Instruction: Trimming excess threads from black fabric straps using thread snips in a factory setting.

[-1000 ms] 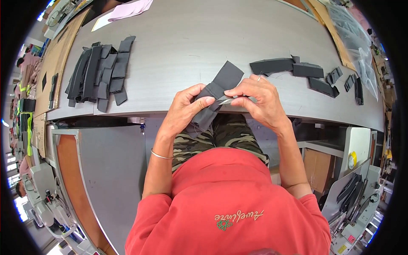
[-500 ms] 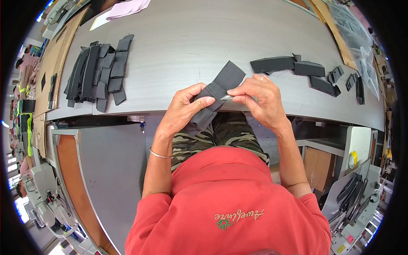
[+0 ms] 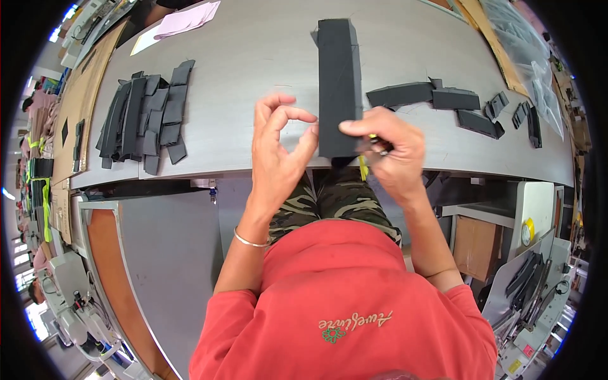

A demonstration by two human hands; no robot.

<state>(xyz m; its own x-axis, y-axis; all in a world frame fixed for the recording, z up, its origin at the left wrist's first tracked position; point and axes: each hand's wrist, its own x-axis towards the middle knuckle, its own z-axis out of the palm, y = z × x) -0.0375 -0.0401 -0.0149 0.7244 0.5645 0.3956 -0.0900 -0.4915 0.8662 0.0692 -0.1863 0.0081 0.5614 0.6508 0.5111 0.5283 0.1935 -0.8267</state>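
Right hand (image 3: 386,149) grips the lower end of a long black foam strip (image 3: 339,82), thumb on the near face and fingers curled behind it. The strip stands upright in the view, rising from the table edge over the grey table (image 3: 253,69) toward the far side. A small yellow-handled tool (image 3: 366,166) shows under the right hand, partly hidden by the fingers; its exact kind cannot be told.

Left hand (image 3: 278,149) is raised just beside the strip on its left. Its fingers are released and hold nothing: thumb and forefinger curve toward each other in a loose ring, and the heel of the thumb lies close to the strip's lower left corner. Whether it touches the strip cannot be told.

Stack of black foam pieces (image 3: 142,117) lies on the left part of the table, well apart from both hands, the pieces laid side by side and overlapping. Smaller group of black pieces (image 3: 443,101) lies on the right part of the table, just beyond the right hand. Pink paper sheets (image 3: 187,19) rest at the far left edge of the table. Clear plastic bag (image 3: 525,50) lies at the far right.

Thin bracelet (image 3: 250,242) sits on the left wrist. The person wears a red shirt (image 3: 342,304) and camouflage trousers (image 3: 329,202).
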